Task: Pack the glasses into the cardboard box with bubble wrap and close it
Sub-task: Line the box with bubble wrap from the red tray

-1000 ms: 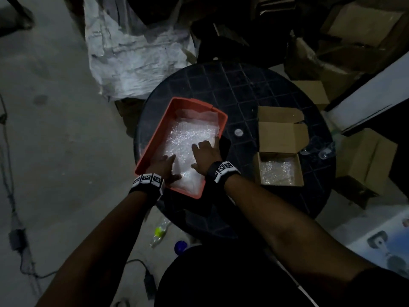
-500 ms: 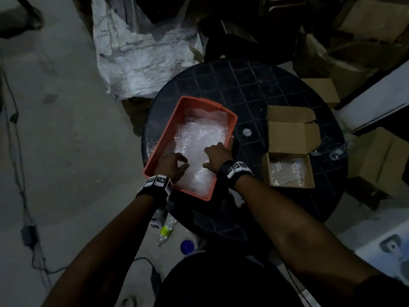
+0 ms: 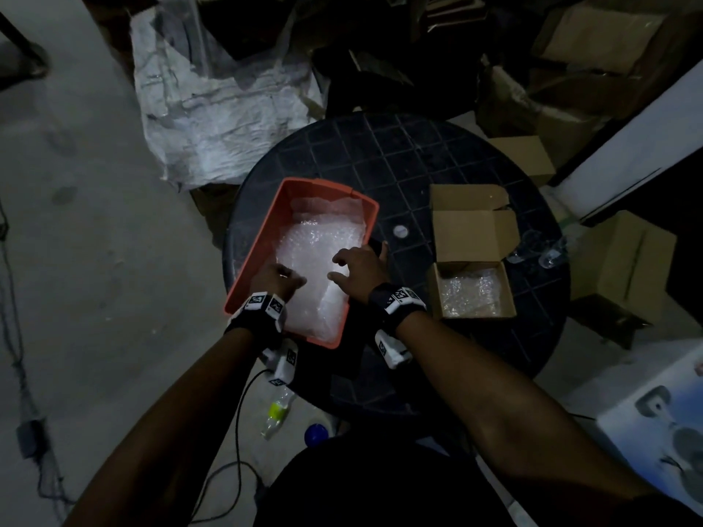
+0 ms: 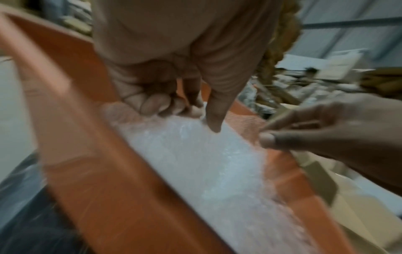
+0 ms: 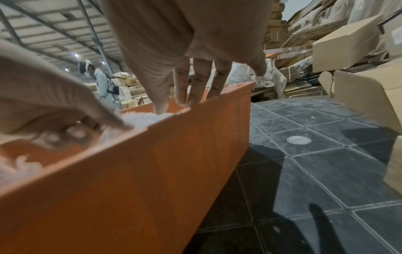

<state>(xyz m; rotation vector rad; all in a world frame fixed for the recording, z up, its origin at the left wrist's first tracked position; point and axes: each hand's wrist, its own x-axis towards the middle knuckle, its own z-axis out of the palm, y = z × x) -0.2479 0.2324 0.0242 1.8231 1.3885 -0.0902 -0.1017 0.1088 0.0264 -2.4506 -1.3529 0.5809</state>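
Observation:
An orange tray (image 3: 262,237) (image 4: 76,137) (image 5: 152,171) on the round black table holds a stack of bubble wrap (image 3: 319,241) (image 4: 195,163) (image 5: 143,118). My left hand (image 3: 279,277) (image 4: 187,113) is inside the tray, curled fingers and thumb pinching the wrap's near edge. My right hand (image 3: 355,262) (image 5: 185,96) reaches over the tray's right rim, its spread, straight fingers touching the wrap. To the right, the open cardboard box (image 3: 468,235) has bubble wrap lining its bottom. Clear glasses (image 3: 540,252) lie at the table's right edge.
The table (image 3: 399,165) carries a small white disc (image 3: 400,230) between tray and box. A white sack (image 3: 213,119) and stacked cartons (image 3: 624,260) crowd the far and right sides. A bottle (image 3: 277,412) and cables lie on the floor. A person (image 5: 104,82) stands far off.
My left fingers have curled from flat onto the wrap. My right hand has spread its fingers and shifted slightly right toward the tray's rim.

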